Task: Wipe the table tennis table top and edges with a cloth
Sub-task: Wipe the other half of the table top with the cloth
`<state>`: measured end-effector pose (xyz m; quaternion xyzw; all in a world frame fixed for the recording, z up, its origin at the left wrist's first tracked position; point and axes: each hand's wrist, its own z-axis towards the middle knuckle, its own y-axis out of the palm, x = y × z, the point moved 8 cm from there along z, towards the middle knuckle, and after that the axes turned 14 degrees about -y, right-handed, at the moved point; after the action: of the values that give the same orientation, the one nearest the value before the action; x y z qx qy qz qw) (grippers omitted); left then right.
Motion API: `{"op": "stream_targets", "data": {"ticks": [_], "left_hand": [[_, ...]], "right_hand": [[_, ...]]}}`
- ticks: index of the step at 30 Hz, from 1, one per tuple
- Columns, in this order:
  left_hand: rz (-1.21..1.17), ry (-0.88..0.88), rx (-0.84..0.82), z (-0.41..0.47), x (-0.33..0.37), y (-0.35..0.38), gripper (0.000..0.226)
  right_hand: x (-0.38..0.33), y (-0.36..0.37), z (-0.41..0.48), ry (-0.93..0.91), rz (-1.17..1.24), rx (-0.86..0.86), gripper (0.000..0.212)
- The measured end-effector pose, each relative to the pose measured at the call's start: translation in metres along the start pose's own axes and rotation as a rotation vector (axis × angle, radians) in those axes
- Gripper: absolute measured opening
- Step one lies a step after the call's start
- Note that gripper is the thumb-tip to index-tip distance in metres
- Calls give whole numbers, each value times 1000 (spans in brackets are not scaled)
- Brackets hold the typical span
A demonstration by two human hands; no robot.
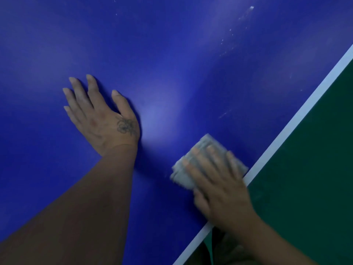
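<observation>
cloth lies under the flat right hand, at the white edge line. left hand rests spread on blue table top

No writing to read

The blue bench, its white edge line, the grey cloth and the flower tattoo on the left hand show no letters, numbers or brand marks.
</observation>
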<state>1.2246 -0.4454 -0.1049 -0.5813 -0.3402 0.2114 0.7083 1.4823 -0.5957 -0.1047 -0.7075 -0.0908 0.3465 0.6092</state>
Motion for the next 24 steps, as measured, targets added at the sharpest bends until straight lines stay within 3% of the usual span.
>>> {"op": "stream_targets", "data": {"ticks": [4,9,12,14,17,21,24], "left_hand": [[10,-3,-5,1,0,1,64],[27,-5,-21,1,-1,0,65],[37,-9,-33,1,0,0,66],[34,-2,-33,1,1,1,66],[28,-4,-24,2,0,2,66],[34,-5,-33,2,-1,2,66],[34,-11,-46,2,0,2,67]], "right_hand": [[43,-16,-16,153,-84,8,73],[-48,22,-40,-121,-13,-114,83],[-119,52,-23,-352,27,-131,67],[-125,56,1,-376,99,-89,65],[-75,38,36,-286,114,-44,73],[55,-17,57,120,-94,90,63],[119,-46,58,308,-157,60,61]]}}
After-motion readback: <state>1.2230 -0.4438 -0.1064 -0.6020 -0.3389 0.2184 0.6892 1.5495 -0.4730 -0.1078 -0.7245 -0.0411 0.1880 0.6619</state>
